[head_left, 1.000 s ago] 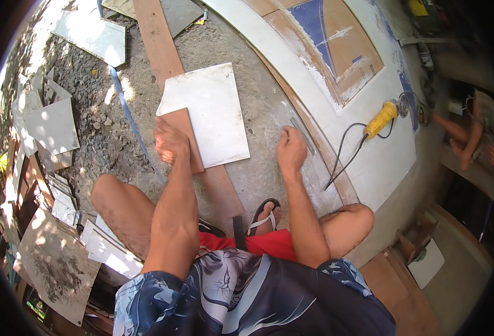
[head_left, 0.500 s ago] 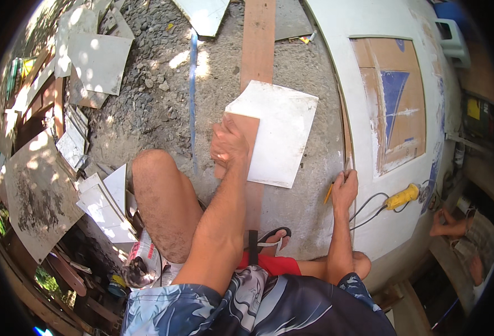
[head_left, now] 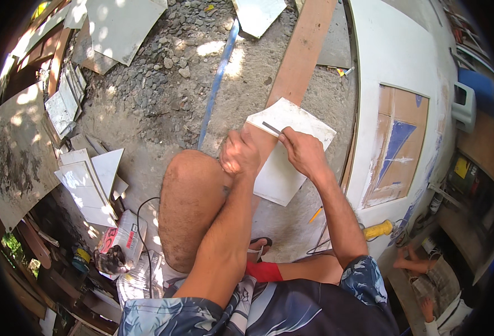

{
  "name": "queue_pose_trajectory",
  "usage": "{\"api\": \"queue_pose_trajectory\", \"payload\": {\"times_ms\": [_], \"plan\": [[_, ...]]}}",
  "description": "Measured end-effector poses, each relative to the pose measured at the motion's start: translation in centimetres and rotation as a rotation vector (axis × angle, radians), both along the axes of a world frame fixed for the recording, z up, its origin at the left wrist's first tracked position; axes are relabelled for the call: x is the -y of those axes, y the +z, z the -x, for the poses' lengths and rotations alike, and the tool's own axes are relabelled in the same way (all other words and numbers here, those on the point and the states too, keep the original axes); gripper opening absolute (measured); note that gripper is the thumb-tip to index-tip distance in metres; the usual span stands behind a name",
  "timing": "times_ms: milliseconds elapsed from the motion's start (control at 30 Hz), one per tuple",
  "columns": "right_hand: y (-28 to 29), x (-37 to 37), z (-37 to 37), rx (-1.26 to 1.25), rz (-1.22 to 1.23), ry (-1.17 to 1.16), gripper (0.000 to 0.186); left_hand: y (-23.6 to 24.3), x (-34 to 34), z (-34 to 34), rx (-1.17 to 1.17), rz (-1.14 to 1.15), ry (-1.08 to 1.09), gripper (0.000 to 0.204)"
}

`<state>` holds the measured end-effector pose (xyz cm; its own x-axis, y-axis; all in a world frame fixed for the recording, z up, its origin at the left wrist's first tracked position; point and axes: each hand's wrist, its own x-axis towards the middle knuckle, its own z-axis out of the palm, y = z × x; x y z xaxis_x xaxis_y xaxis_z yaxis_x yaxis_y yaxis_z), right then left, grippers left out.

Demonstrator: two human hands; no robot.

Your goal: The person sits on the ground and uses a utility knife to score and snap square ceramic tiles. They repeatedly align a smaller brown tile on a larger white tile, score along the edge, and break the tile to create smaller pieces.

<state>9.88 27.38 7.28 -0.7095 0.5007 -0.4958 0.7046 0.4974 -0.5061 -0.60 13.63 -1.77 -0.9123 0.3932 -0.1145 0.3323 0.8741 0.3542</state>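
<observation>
My left hand is closed over a flat brown board, pressing it onto a white sheet with angled corners. My right hand grips a thin dark flat blade, its free end pointing left across the upper part of the sheet. Whether the blade touches the sheet, I cannot tell. Under the sheet runs a long brown plank. A thin yellow-orange stick like a pencil lies on the concrete below the sheet.
A white panel door lies along the right, with a yellow power tool on it. Cut white offcuts pile at left. A blue strip crosses the ground. Another person's foot shows at lower right.
My right hand has come from the door's edge to the white sheet, with the blade over it. My left hand stays on the brown board. The whole view has turned.
</observation>
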Motion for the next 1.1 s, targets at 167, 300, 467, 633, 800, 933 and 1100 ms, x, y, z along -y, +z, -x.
{"api": "queue_pose_trajectory", "payload": {"times_ms": [167, 300, 467, 633, 800, 933, 1100], "plan": [[1.7, -0.7, 0.1, 0.17, 0.054, -0.016, 0.026, 0.0, 0.4, 0.0, -0.024, -0.027, -0.015, 0.048], [1.7, -1.4, -0.4, 0.123, 0.07, 0.075, 0.03, 0.1, 0.4, 0.1, -0.015, -0.033, -0.017, 0.047], [0.3, -1.3, -1.4, 0.134, 0.092, 0.169, 0.051, 0.1, 0.6, 0.0, 0.006, -0.034, -0.014, 0.045], [0.5, 0.1, 3.0, 0.143, 0.085, 0.166, 0.06, 0.1, 0.4, 0.0, -0.017, -0.042, -0.019, 0.042], [0.2, 0.4, 3.7, 0.123, 0.053, 0.165, 0.064, -0.1, 0.4, 0.1, -0.031, -0.056, -0.023, 0.039], [-0.1, -0.5, -0.1, 0.174, 0.034, 0.198, 0.065, -0.1, 0.4, 0.2, -0.074, -0.067, -0.024, 0.038], [-0.4, 0.7, 3.3, 0.082, -0.01, 0.181, 0.063, -0.1, 0.2, 0.1, -0.035, -0.067, -0.03, 0.039]]}}
